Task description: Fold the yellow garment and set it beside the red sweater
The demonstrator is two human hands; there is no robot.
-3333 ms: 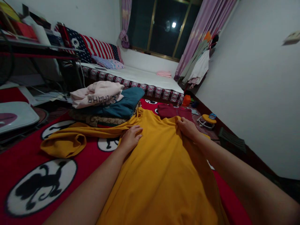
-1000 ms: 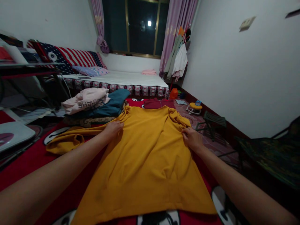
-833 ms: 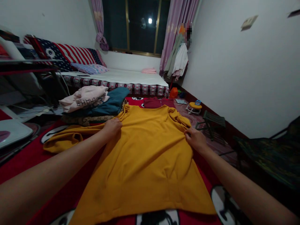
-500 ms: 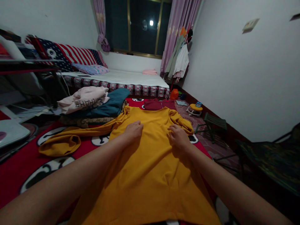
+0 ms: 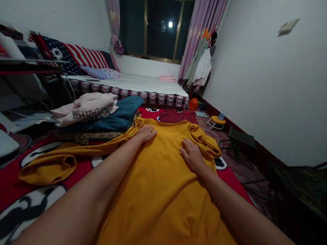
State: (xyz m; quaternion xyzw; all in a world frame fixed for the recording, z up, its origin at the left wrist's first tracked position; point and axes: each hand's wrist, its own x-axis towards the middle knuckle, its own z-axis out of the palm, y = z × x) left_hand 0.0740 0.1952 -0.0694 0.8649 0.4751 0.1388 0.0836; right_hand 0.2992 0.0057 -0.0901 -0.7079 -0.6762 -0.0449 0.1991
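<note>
Bed (image 5: 143, 81): it stands beneath the window, with a white top and a patterned side. Red blanket (image 5: 233, 178): it is spread in the foreground and bears black figures on white ovals. Yellow top (image 5: 158, 180): it lies on the red blanket, neckline towards the bed, with soft creases across the body. Its left-hand sleeve stretches out sideways in front of the stacked clothes and ends in a loose fold; the right-hand sleeve is bunched beside the shoulder.

Stacked clothes, left: a teal garment (image 5: 125, 112) rests on a brown patterned cloth (image 5: 89, 136), with a pale pink garment (image 5: 92, 105) crumpled on top. A maroon garment (image 5: 170, 116) lies beyond the neckline.

Green folding stool (image 5: 241, 137) and smaller yellow stool (image 5: 217, 120): both stand on the floor to the right.

Left hand (image 5: 146, 133): palm down on the yellow top near the shoulder, open, fingers parted, gripping nothing. Right hand (image 5: 192, 156): palm down over the chest area, inward of the bunched sleeve, open, fingers slightly bent and apart, likewise gripping nothing; whether its whole palm touches the fabric cannot be told.
</note>
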